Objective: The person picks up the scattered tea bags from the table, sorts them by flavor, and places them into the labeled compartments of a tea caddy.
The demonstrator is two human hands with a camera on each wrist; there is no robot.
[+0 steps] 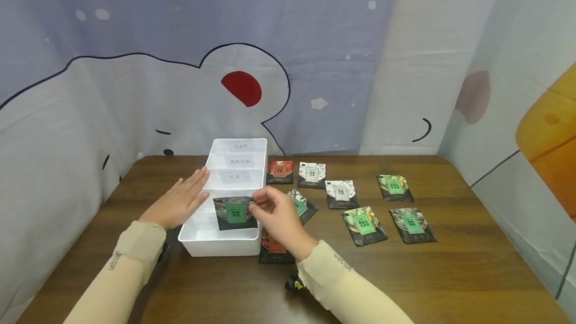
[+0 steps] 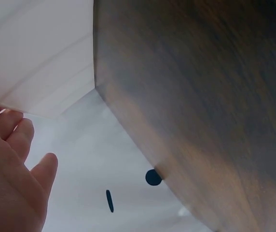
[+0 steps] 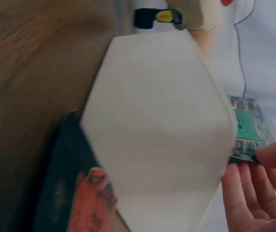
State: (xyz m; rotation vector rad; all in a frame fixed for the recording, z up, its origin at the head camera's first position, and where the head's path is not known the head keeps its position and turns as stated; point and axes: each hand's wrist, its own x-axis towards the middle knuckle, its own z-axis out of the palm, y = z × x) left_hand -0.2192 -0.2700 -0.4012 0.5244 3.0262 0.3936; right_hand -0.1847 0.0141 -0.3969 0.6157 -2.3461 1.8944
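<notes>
A white divided box [image 1: 220, 248] stands on the table, with handwritten labels in its far compartments. Between thumb and fingers, my right hand [image 1: 281, 219] pinches a dark tea sachet [image 1: 236, 213] with a green label, held above the near part of the box. In the right wrist view the same sachet [image 3: 246, 126] shows past the box wall [image 3: 157, 121]. My left hand [image 1: 180, 203] lies with fairly straight fingers against the box's left rim. The left wrist view shows that hand [image 2: 12, 169] touching the rim from outside.
Right of the box lie a red sachet [image 1: 280, 171], two white-topped sachets [image 1: 311, 174] [image 1: 341, 194] and several green-labelled ones [image 1: 363, 225]. Another red-labelled sachet [image 1: 275, 251] sits against the box's near right side, partly behind my right hand. A patterned curtain [image 1: 333, 64] hangs behind the table.
</notes>
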